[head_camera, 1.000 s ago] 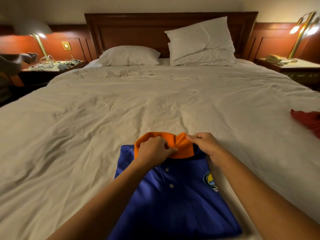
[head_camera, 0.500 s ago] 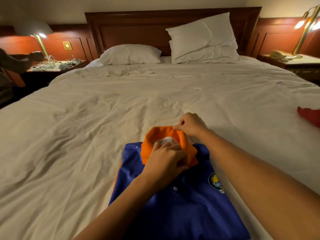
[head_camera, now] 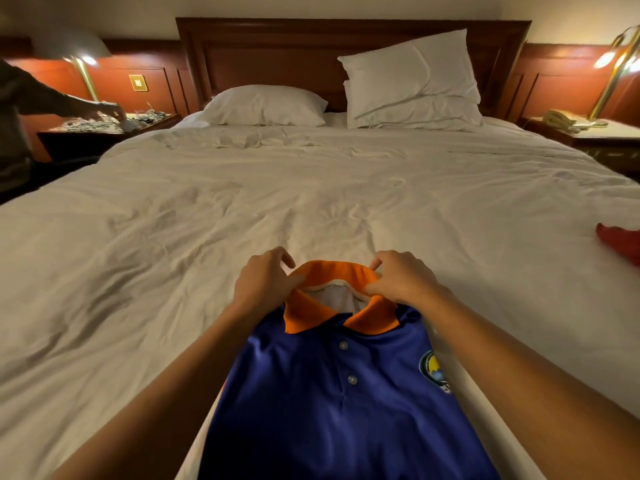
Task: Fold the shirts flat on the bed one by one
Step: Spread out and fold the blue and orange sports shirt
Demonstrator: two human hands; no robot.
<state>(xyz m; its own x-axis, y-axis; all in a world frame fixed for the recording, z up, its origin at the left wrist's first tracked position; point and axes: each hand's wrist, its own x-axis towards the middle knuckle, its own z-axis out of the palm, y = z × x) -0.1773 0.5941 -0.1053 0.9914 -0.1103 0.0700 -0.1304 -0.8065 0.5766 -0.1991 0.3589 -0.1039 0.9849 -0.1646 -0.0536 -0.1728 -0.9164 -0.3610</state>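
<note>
A blue polo shirt (head_camera: pixel 332 403) lies folded narrow on the white bed (head_camera: pixel 242 209), front up, with buttons and a round chest badge showing. Its orange collar (head_camera: pixel 332 271) stands open at the far end. My left hand (head_camera: pixel 263 282) pinches the collar's left side. My right hand (head_camera: pixel 401 277) pinches the collar's right side. Both forearms run along the shirt's edges. A red garment (head_camera: pixel 620 239) lies at the bed's right edge, mostly cut off by the frame.
Three white pillows (head_camera: pixel 408 77) lean at the wooden headboard. A nightstand (head_camera: pixel 104 128) on the left holds cables, and another person's arm (head_camera: pixel 62 102) reaches over it. The right nightstand carries a phone (head_camera: pixel 561 119) and a brass lamp (head_camera: pixel 616 64).
My left hand has moved from the collar's front to its left side, and my right hand from the back to the right side. The collar now lies spread open and symmetrical.
</note>
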